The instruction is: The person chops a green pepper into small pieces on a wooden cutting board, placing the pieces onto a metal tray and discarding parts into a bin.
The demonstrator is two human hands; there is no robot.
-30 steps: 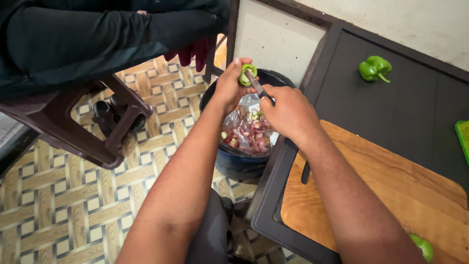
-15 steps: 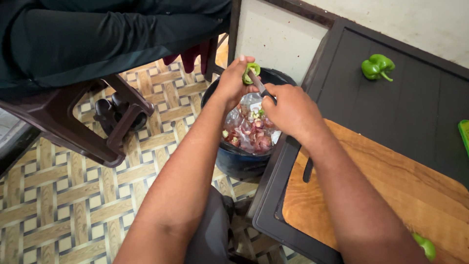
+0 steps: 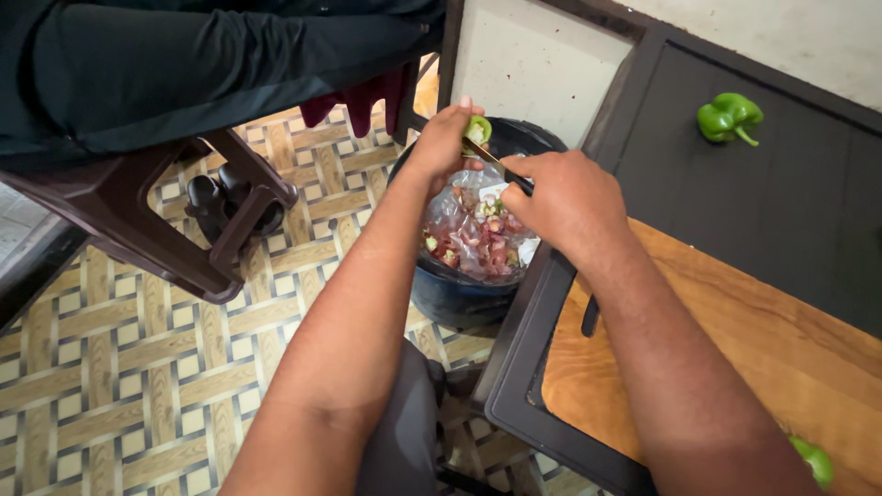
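My left hand (image 3: 447,138) holds a green pepper piece (image 3: 477,129) over a dark round bin (image 3: 459,294) on the floor. My right hand (image 3: 562,197) grips a knife (image 3: 501,165), its blade tip against the pepper piece. The bin is lined with a clear bag and holds reddish and green vegetable scraps (image 3: 478,239).
A wooden cutting board (image 3: 735,349) lies on a dark counter (image 3: 790,193) at the right. A whole green pepper (image 3: 729,117) sits on the counter's far side, another green piece (image 3: 812,459) at the board's near edge. Another person in dark clothes sits on a brown plastic stool (image 3: 184,248) at left.
Both hands have stayed over the bin; the pepper piece has turned slightly in my left hand and the knife works at it. The view has shifted a little.
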